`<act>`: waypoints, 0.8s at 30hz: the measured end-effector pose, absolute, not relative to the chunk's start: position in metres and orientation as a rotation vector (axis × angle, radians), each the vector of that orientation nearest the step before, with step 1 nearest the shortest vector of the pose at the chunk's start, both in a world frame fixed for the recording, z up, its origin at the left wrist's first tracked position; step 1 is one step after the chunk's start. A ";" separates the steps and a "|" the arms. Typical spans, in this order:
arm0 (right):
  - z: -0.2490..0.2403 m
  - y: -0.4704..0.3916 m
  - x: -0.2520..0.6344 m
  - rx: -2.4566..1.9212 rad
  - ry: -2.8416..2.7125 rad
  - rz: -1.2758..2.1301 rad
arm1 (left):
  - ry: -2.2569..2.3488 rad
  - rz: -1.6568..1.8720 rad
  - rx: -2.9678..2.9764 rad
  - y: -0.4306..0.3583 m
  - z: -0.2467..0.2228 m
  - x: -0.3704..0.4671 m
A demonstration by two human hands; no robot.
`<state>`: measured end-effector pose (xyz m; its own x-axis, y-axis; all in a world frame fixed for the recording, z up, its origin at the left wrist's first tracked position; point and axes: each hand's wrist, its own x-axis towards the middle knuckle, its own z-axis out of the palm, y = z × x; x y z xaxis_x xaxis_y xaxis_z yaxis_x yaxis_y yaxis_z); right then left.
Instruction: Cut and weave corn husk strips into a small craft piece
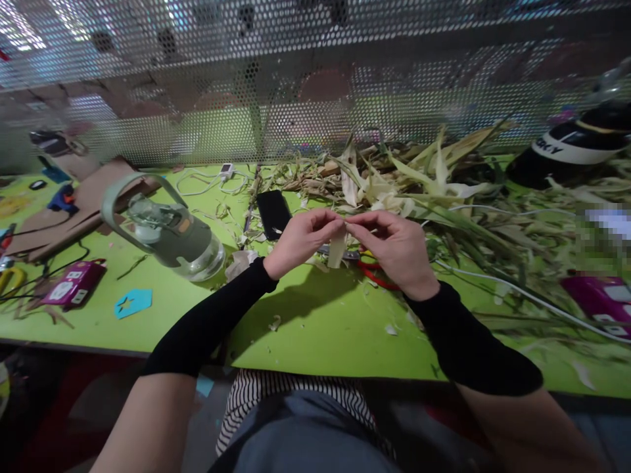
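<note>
A small pale strip of corn husk [337, 251] hangs between my two hands over the green table. My left hand [309, 238] pinches its top edge between thumb and finger. From the other side my right hand [389, 244] pinches the same top edge, fingertips almost touching the left ones. Under and beside my right hand lies a pair of scissors with red handles [377, 276], partly hidden by the hand. Just behind my left hand a black phone [274, 213] rests flat on the table.
Dried corn husks [394, 177] are heaped at the back and right, with a white cable [522, 295] across them. A green water bottle [170, 236] stands left. Purple boxes [73, 284], a blue paper cutout [133, 303] and a dark bottle [566, 148] lie around. Perforated metal [197, 92] closes the back.
</note>
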<state>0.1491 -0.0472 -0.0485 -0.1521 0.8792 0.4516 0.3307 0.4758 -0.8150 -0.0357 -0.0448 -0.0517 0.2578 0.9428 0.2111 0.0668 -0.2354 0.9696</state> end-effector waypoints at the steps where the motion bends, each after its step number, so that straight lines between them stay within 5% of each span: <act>1: -0.049 -0.047 0.149 -1.039 -1.726 0.641 | 0.971 1.134 1.563 -0.044 -0.053 -0.036; 24: -0.047 -0.051 0.152 -0.796 -2.067 0.002 | 0.972 0.996 1.531 -0.054 -0.035 -0.041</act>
<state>0.1521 -0.0510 -0.0473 -0.3941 0.5373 0.7456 0.5357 0.7935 -0.2887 -0.0408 -0.0538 -0.0349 0.3310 0.9367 0.1140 0.0909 -0.1519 0.9842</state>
